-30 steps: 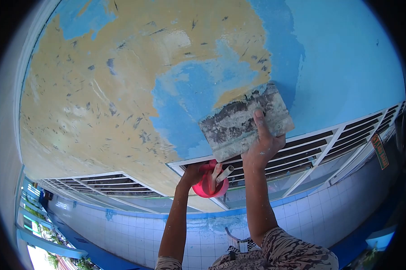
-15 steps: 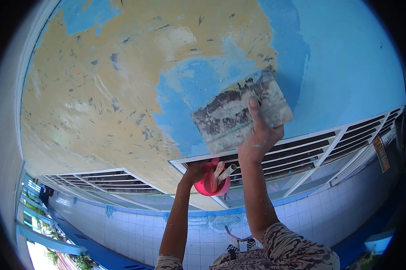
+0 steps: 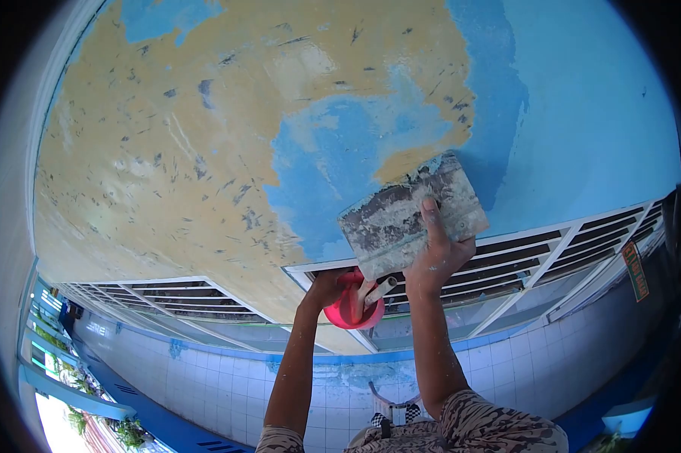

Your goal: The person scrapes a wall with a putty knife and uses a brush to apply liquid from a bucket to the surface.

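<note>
My right hand (image 3: 440, 260) is wrapped round a wide, putty-caked trowel (image 3: 397, 226), its thumb laid over the plate. The trowel's upper edge lies along the blue wall (image 3: 325, 166), just under a patch of tan coating (image 3: 412, 162). Lower down, my left hand (image 3: 327, 288) grips a pink bucket (image 3: 353, 321) at its left side, the fingers partly hidden. A pale tool handle (image 3: 380, 291) and another stick-like piece lean out of the bucket.
Tan coating with dark streaks (image 3: 166, 166) spreads over the wall's left part. White-framed louvred vents (image 3: 521, 257) run below it. Further down are white tiles (image 3: 234, 385) and a light chair (image 3: 382, 400). A green sign with orange lettering (image 3: 635, 272) hangs at right.
The trowel in my right hand has moved down the wall, and a tan patch shows above its edge. My left hand still keeps the bucket in about the same place.
</note>
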### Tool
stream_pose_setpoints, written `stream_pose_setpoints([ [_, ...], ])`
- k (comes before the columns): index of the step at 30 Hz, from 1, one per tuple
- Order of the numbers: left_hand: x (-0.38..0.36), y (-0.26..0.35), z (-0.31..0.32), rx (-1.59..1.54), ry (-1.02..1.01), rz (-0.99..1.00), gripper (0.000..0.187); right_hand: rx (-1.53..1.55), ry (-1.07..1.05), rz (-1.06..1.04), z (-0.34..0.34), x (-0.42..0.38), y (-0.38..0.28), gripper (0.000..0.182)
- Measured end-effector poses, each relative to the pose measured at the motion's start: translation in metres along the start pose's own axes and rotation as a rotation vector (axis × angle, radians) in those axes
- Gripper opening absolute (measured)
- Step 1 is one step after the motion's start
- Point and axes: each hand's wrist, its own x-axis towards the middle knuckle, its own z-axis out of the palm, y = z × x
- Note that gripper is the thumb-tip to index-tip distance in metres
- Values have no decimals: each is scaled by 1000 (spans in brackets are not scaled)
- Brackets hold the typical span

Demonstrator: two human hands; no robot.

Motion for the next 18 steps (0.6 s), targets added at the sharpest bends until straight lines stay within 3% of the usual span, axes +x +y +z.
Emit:
stream_pose_setpoints([
  [2,1,-10,9,47,102,83,44,-22,-12,-36,9,2,4,48],
  [6,3,-14,8,37,4,20,44,-83,-13,-61,17,3,4,48],
  [18,6,-24,15,-21,70,110,47,-172,-41,-30,-13,4,1,45],
])
